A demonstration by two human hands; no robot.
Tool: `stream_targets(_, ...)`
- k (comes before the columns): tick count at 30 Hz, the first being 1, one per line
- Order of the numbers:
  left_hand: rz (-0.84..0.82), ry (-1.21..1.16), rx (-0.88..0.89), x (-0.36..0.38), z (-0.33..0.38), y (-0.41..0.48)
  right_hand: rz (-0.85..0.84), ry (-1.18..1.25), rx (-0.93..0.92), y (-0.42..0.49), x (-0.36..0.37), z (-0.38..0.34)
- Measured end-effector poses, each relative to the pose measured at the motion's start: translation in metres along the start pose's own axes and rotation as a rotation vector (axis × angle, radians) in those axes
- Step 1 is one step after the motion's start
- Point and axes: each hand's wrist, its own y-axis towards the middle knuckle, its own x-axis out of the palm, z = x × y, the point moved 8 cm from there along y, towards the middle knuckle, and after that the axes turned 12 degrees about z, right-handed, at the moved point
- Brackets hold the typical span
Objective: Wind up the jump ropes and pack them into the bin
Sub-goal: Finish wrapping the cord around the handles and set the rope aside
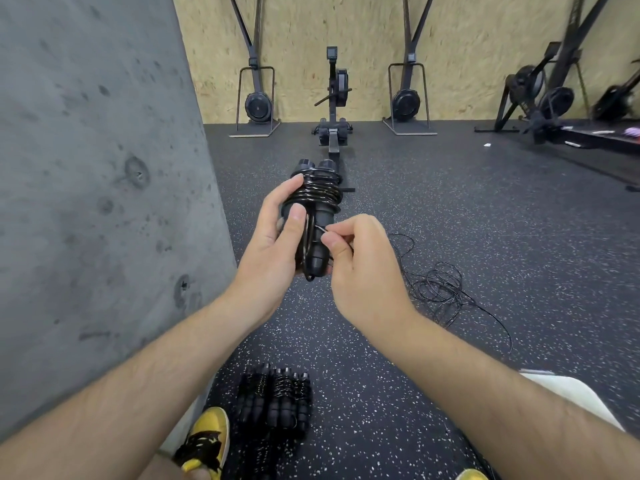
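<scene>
Starting from the left, a grey concrete wall (97, 174) is seen, which fills that whole side of the view. Just beside its lower edge, a yellow and black shoe (204, 441) is placed on the speckled rubber floor (450, 220). Next to the shoe, several wound jump ropes (275, 405) are laid together on the floor, with their black handles side by side.

In the middle, higher up, a wound jump rope (316, 209) is held by the left hand (273, 237). Its two black handles are kept together and the thin black cable is wrapped around them in many turns. The left hand is closed around the handles, with the thumb pressed on the front. Just to the right, the right hand (363, 261) is seen with its thumb and fingers pinched on the loose end of the cable, close to the lower part of the handles.

Behind the hands, a rowing machine (334, 109) is seen on the floor, and other black machines are standing along the chipboard wall (346, 29).

To the right of the hands, a loose jump rope (440, 285) is lying on the floor in a tangled pile. At the lower right, part of a white object (571, 393) is seen behind the right forearm; it cannot be told what it is.
</scene>
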Motion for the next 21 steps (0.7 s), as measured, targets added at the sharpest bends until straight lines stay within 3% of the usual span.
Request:
stream_targets(3, -0.02, 0.041, 0.002, 0.001, -0.002, -0.002, 0.051, 0.011, 0.067, 0.001, -0.002, 0.002)
stream_targets(7, -0.075, 0.065, 0.052, 0.003, 0.004, -0.003, 0.148, -0.032, -0.03, 0.0, -0.007, -0.007)
stream_targets(12, -0.196, -0.036, -0.032, 0.007, 0.002, -0.006, 0.24, 0.055, -0.01, 0.008, -0.018, -0.009)
stream_targets(21, -0.212, 0.102, 0.003, -0.007, -0.004, 0.002, 0.039, 0.054, -0.016, 0.006, 0.0, -0.007)
